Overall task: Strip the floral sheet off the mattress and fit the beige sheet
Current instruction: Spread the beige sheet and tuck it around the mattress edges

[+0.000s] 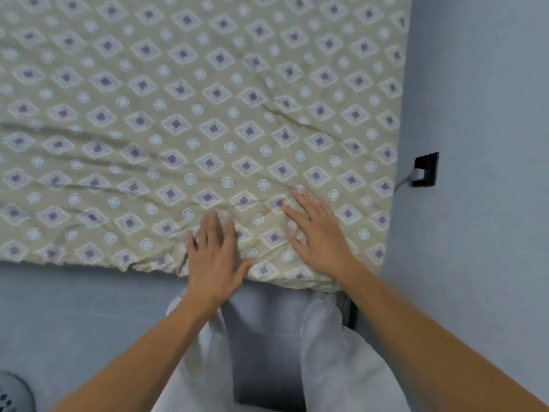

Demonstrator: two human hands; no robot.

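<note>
Two sets of fingers [221, 230] are lying straight and spread, grasping nothing, flat on the cloth in the lower centre of the frame. The left hand [215, 260] is pressing near the mattress edge, its thumb pointing toward the lower right; the right hand [319, 236] is resting just beside it, a little higher in the frame, apart from the left.

Under both palms is spreading the olive-beige cotton sheet printed with purple-centred diamonds and pale round medallions [193, 114], which I am taking to be the floral one, covering the mattress across the whole upper part of the frame. Creases are running outward from the hands toward the middle left and the upper right.

The stripping is, in my judgement, only beginning. To do it well the fingers should be curling under the hem at the near edge [89, 261], close to the lower-right corner by the pale blue wall [475, 84], and lifting that corner free first rather than dragging at the middle of the cloth.

A black wall socket with a pale plug and cord [425, 170] is sitting at the middle right. The grey floor [74, 316] and light trousers [332, 352] are filling the bottom. No plain beige sheet is showing.
</note>
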